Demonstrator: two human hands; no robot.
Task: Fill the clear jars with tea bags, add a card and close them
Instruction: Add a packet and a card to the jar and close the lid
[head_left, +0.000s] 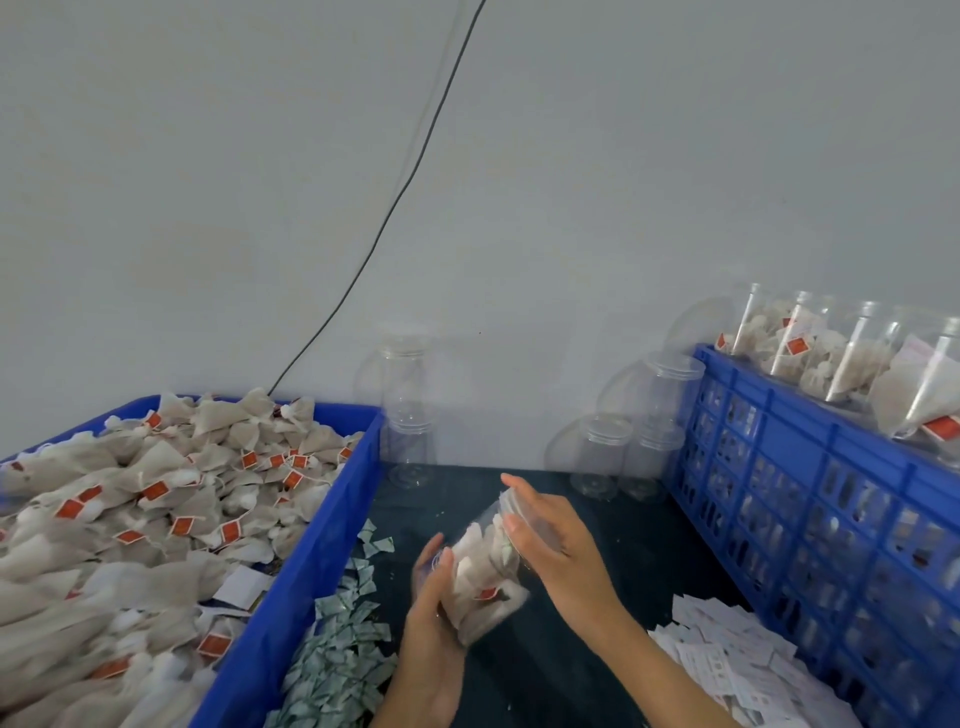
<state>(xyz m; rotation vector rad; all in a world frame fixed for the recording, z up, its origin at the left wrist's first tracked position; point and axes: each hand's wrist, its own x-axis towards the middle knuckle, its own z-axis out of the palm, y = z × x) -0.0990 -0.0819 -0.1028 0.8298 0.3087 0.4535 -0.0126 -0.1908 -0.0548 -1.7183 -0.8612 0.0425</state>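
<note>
A clear jar (480, 577) packed with tea bags is tilted over the dark table, its mouth pointing up and to the right. My left hand (436, 618) grips its lower body from the left. My right hand (545, 535) lies over the clear lid (511, 506) at the jar's mouth, fingers curved around it. Loose tea bags (135, 519) with red tags fill the blue bin (306, 561) on the left. Empty clear jars (410, 415) stand against the wall, with more empty jars (602, 457) to their right.
A blue perforated crate (810, 509) at right holds filled jars (852, 358). Small green-white folded cards (343, 654) lie beside the bin, and white paper slips (727, 660) lie at the crate's foot. A black cable (405, 182) runs down the grey wall.
</note>
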